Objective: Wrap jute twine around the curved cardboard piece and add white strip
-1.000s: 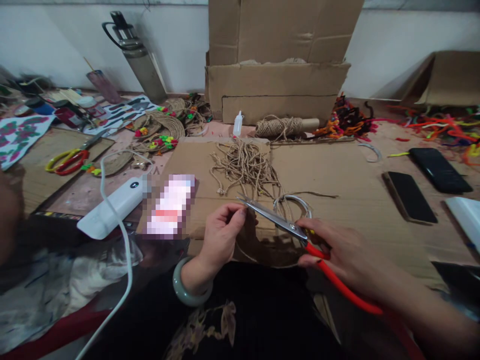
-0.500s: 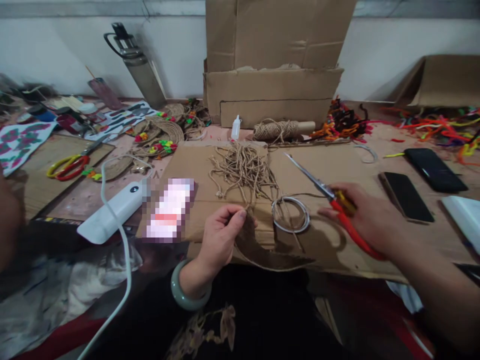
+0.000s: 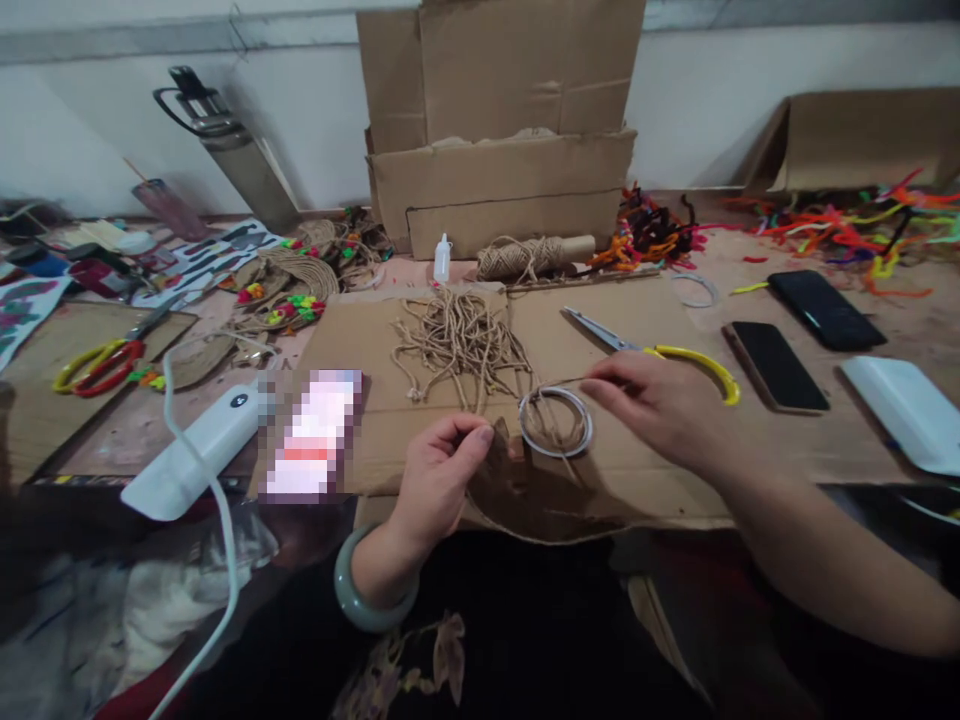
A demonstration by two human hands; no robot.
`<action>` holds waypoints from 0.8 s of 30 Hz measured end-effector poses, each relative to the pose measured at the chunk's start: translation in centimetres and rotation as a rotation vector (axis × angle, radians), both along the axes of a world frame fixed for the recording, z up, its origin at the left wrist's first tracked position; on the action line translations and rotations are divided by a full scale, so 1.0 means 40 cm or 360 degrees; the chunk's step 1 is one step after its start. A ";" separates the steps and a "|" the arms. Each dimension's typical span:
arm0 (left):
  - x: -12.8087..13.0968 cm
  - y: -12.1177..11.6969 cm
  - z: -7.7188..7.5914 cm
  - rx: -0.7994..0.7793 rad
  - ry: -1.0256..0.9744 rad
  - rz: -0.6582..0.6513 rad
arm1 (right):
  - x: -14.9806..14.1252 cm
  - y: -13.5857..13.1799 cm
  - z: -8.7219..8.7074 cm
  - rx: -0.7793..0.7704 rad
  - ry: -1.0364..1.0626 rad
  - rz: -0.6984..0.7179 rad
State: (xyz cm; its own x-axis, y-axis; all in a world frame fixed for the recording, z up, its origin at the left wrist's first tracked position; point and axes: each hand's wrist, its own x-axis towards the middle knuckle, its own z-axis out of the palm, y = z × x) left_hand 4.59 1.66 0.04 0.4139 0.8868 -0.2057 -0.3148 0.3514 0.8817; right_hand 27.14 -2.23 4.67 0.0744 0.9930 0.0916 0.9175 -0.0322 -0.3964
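My left hand [image 3: 439,475] is closed, thumb against fingers, on the edge of a dark, curved cardboard piece [image 3: 547,515]. To the right, my right hand [image 3: 667,410] pinches a thin brown jute cord [image 3: 568,384] between thumb and fingertips. A coil of white wire [image 3: 589,432] lies between my hands, with cord strands across it. The scissors [image 3: 600,332] rest just beyond my right hand, which hides part of them; one yellow handle shows. A tangled heap of jute cord pieces [image 3: 465,340] lies beyond my left hand on a flat cardboard sheet [image 3: 637,480].
A spool of twine [image 3: 525,258] and a small white bottle [image 3: 442,260] stand at the back before a cardboard box [image 3: 502,190]. Two dark phones [image 3: 776,368] lie at right. A lit phone [image 3: 311,435], a white corded device [image 3: 199,455] and other scissors [image 3: 101,365] are at left.
My right hand has let go of the scissors, which now lie on the cardboard, and has moved left to pinch the cord. The left hand keeps its hold. The view has shifted slightly right.
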 end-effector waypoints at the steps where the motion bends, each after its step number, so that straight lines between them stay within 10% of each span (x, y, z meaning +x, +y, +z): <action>1: 0.002 -0.002 -0.004 0.0036 0.0047 -0.0020 | -0.037 0.004 0.012 -0.0018 0.0173 0.0155; 6: 0.006 -0.012 -0.020 0.0196 0.0182 -0.0153 | -0.139 0.024 0.033 -0.0160 0.0549 0.0440; 24: 0.002 -0.009 -0.023 0.0067 0.0162 -0.0193 | -0.143 0.024 0.017 -0.0254 0.0760 0.0417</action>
